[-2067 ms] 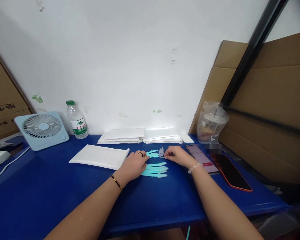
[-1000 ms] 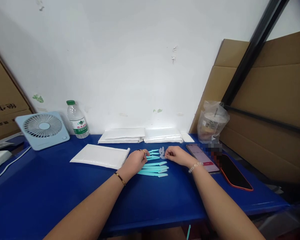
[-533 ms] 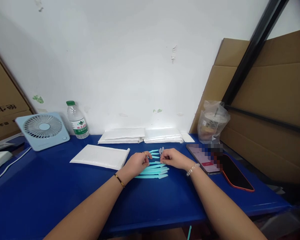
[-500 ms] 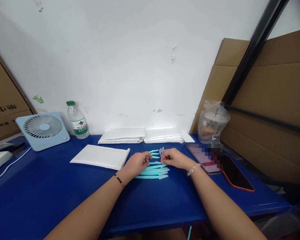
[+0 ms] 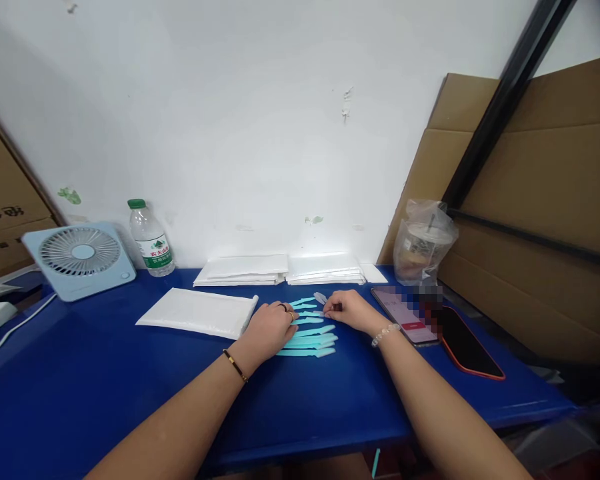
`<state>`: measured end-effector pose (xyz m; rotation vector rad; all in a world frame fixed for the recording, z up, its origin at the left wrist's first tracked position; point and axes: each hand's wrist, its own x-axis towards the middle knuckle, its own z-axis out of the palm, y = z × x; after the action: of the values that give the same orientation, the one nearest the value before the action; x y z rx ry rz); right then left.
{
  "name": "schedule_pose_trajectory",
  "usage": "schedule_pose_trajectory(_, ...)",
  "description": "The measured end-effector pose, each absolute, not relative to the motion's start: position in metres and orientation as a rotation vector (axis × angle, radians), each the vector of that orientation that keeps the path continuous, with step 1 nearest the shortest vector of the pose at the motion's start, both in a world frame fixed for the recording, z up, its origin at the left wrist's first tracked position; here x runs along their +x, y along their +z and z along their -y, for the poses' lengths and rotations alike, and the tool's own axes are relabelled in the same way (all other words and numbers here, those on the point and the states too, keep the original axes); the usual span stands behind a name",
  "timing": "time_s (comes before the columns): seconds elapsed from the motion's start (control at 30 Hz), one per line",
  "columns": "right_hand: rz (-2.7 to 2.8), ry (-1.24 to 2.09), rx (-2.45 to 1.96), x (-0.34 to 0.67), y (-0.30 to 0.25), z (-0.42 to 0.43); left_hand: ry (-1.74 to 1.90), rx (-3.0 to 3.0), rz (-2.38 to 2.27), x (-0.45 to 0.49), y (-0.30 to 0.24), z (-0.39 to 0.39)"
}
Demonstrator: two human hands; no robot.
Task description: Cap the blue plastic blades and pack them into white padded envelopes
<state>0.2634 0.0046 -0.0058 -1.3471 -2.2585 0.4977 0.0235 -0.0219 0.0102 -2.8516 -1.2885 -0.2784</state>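
Note:
Several turquoise eyebrow razors [image 5: 310, 340] lie in a row on the blue table, their pale tips pointing right. My left hand [image 5: 271, 328] rests over the handle ends, fingers bent and closed around one slim razor [image 5: 307, 313] near the far end of the row; its grip is partly hidden. From the right, my right hand [image 5: 349, 311] pinches at that razor's tip, where a small translucent cap seems to sit between the fingertips. Loose translucent caps [image 5: 320, 298] lie just beyond the right fingers.
A white padded envelope [image 5: 195, 312] lies left of my left hand. White packet stacks [image 5: 325, 269] line the wall. A fan [image 5: 83, 260] and water bottle [image 5: 151, 240] stand left; a bagged drink cup [image 5: 423, 247] and two phones [image 5: 473, 343] are right.
Both hands have shifted slightly to the far side of the row, from a nearer razor to one farther up. The razor they left lies uncovered at its tip end.

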Motion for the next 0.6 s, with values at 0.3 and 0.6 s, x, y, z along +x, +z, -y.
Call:
schedule_pose_trajectory(0.3, 2.280, 0.706, -1.247, 0.261, -0.008, -0.002, -0.274, -3.025, 1.274, 0.025, 0.015, 0.031)
schedule_pose_trajectory(0.6, 2.183, 0.184, -1.423, 0.254, -0.014, -0.023, -0.373, -2.815, 1.358, 0.028, 0.009, 0.027)
